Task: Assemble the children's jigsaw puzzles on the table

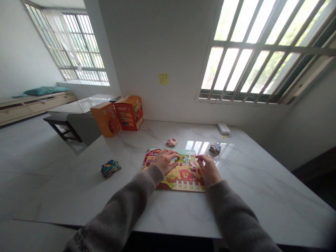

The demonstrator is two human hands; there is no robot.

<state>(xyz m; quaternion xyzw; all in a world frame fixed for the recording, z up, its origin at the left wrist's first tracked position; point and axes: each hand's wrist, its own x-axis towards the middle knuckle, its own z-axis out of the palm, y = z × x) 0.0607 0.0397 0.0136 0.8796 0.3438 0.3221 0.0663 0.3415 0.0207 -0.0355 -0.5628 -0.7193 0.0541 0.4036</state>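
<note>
Puzzle (pixel 181 174) lies under the left hand (pixel 165 161), its grip spread; I cannot tell if the right hand (pixel 209 168) pinches anything.

Long grey-brown knit sleeves (pixel 123 206) (dark lettering (pixel 81 238) on the left one)

Rectangular puzzle (pixel 181 170), farm scene, flat on worktop (pixel 183 213). Red barn (pixel 154 153) far left, white fence (pixel 188 185) along puzzle's near edge.

Daylight fills barred windows (pixel 249 45) set in pale walls (pixel 162 42) above a shiny floor (pixel 28 154).
</note>
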